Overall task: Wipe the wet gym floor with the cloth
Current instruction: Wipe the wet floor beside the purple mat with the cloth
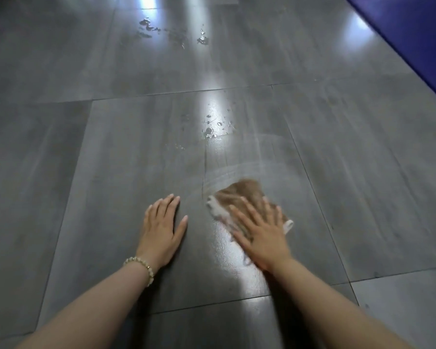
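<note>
Your right hand (262,235) lies flat on the cloth (239,195), fingers straight and spread, pressing it onto the floor (86,147) rather than gripping it. The cloth sits on a grey tile just to the right of your left hand (161,230). It is brown on top with a pale, whitish edge showing at its left side and at a corner poking out past your little finger. It looks flattened and a bit rumpled, and it is blurred, so you cannot make out its weave. Pale curved wet streaks (249,167) arc over the tile just beyond it.

Your left hand rests palm-down on the bare tile, fingers straight and close together, thumb out, holding nothing. A bead bracelet (141,267) circles that wrist.

Water drops (212,127) glisten farther ahead of the cloth, with another wet patch (156,27) well beyond. A blue mat (413,34) borders the floor at the upper right.
</note>
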